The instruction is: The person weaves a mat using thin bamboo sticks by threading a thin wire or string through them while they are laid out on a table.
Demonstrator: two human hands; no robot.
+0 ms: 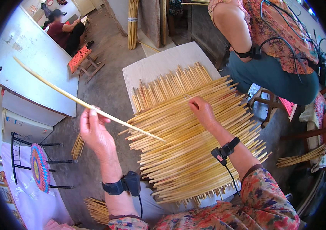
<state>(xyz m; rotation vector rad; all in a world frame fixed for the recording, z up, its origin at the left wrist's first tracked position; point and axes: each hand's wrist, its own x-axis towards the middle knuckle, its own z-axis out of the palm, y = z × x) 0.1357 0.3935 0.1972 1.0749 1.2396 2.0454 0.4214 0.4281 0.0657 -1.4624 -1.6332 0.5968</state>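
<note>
Between the thumb and fingers of my left hand (96,130) is a long pale yellow stalk (61,91), slanting from the upper left down toward the right. Its lower end reaches over a wide mat of stalks (193,153) laid side by side in front of me. My right hand (202,111) is closed in a pinch above the far part of this mat. Beside its fingertips shows a thin pale loop of cord or wire (187,96). Past the far edge, a layer of stalks (170,86) running the other way sticks out over a white board (155,63).
At the right a person (274,65) sits close to the board; another person (61,32) sits far left. A bundle of stalks (132,25) stands upright at the back. Stools (84,61) and a black-framed chair (40,166) stand on the floor, with more stalks (96,210) lower left.
</note>
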